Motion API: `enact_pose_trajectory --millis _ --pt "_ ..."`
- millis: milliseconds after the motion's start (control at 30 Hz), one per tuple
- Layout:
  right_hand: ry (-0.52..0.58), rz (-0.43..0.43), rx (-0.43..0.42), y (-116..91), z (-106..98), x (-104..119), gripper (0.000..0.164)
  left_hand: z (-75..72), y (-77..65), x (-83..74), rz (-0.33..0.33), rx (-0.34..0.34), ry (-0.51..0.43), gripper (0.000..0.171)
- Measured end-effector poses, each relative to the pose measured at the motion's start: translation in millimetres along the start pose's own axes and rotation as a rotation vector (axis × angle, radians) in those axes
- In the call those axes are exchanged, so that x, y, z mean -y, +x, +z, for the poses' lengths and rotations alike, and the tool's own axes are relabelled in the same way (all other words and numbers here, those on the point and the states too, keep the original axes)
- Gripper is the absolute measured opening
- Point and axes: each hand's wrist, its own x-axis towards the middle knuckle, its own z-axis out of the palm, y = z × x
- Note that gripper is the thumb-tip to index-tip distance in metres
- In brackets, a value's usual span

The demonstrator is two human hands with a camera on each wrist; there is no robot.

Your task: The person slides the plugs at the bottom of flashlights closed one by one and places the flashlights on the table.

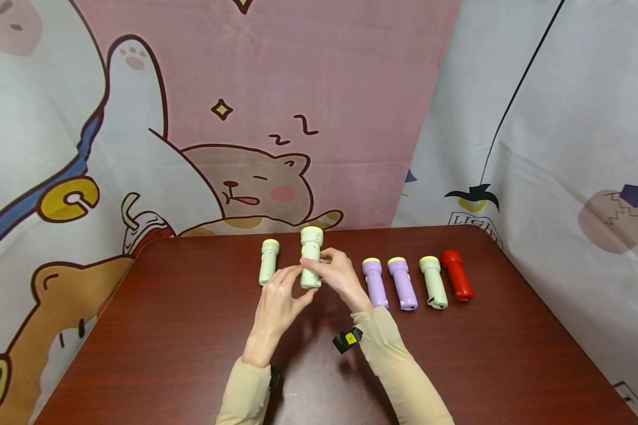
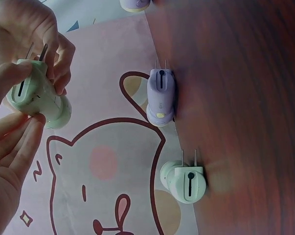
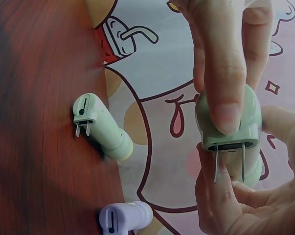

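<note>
A light green flashlight [image 1: 311,248] with a pale yellow lens rim is held up over the table, lens end away from me. Two metal plug prongs [image 3: 215,166] stick out from its base. My left hand [image 1: 274,304] holds the base end, its thumb [image 3: 225,115] lying over the end face and its fingers along the side. The right hand [image 1: 340,274] grips the body from the other side with thumb and fingers. Behind the hands stands a purple flashlight [image 2: 161,95], mostly hidden in the head view.
Another light green flashlight [image 1: 269,261] lies left of the hands, prongs out. To the right lie two purple flashlights [image 1: 374,283], a green flashlight [image 1: 433,283] and a red flashlight [image 1: 458,275] on the brown table [image 1: 181,342]. A printed cloth [image 1: 351,88] hangs behind.
</note>
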Motion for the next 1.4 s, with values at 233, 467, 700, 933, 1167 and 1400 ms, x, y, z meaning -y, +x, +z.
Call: enact_pose_trajectory --millis 233,467,700,933,1167,1400 --pt "-0.001 -0.007 0.0 -0.4 -0.3 0.5 0.048 -0.8 0.6 -0.1 0.005 0.006 -0.003 0.046" --pt "-0.005 0.002 -0.001 -0.1 -0.3 0.6 0.048 -1.3 0.9 0.2 0.009 0.01 -0.01 0.045" --pt "-0.013 0.003 0.002 0.1 -0.6 -0.3 0.049 -2.2 0.8 0.4 0.011 0.015 -0.02 0.045" --pt "-0.028 0.01 -0.005 1.0 0.0 -0.5 0.048 -2.7 0.8 0.9 0.011 0.025 -0.028 0.045" --pt "-0.022 0.011 -0.002 1.0 -0.4 -0.4 0.048 -3.1 0.7 0.8 0.013 0.03 -0.033 0.044" --pt "-0.026 0.014 0.004 0.9 -0.9 0.6 0.049 -2.9 0.2 0.9 0.016 0.025 -0.034 0.044"
